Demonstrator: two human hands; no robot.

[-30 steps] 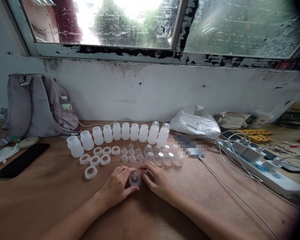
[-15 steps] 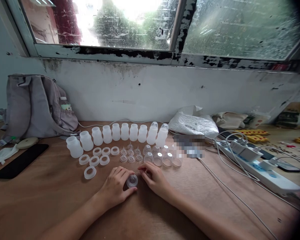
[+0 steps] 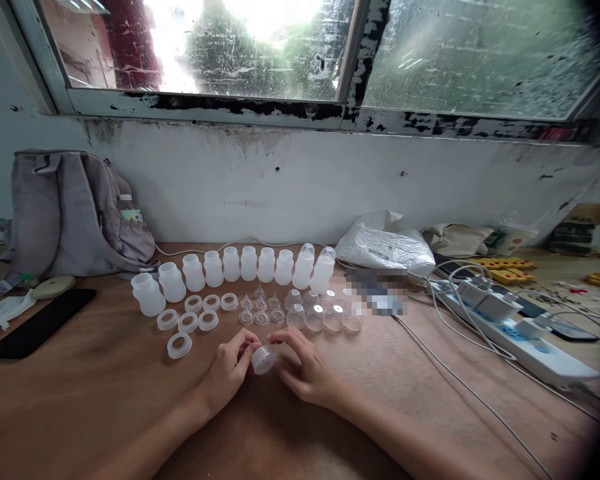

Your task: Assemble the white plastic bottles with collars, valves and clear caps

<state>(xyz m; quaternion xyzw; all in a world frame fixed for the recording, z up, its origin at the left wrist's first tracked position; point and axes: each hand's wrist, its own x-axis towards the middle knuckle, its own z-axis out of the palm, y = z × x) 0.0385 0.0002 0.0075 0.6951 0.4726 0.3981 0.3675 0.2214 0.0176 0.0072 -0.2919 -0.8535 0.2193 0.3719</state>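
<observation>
Wooden table [image 3: 105, 407] below a streaked window [image 3: 265, 53]: two bottles topped, eight open

Along the table's far edge, in front of the white wall [image 3: 190, 180], ten translucent bottles [image 3: 213, 269] stand in a bowed row, its left end curving toward me. The two at the right end wear clear covers, and I judge those done. The other eight have uncovered mouths, so by my reading most of the set is left.

Loose parts lie in groups between that row and my hands. Seven frosted rings [image 3: 180, 355] are on the left, seven clear nipples [image 3: 261, 318] in the middle, and roughly eight clear domes [image 3: 315, 321] on the right, where a blurred patch spoils my count.

One more piece, a clear ringed part [image 3: 263, 360], is tilted between my hands, well in from the table's near edge. My left hand [image 3: 229, 365] grips its left side, thumb and fingertips closed on it. My right hand [image 3: 307, 370] curls around the other side, thumb and forefinger spread; I can't tell whether those tips touch it. Nor can I make out a nipple inside, though seven rings and seven nipples for eight open bottles suggest I have the eighth pair. I'd call this one part-way: it is not on a bottle.

A grey backpack [image 3: 75, 207] fills the far left corner; a white power strip [image 3: 565, 370] lies toward the right edge.
</observation>
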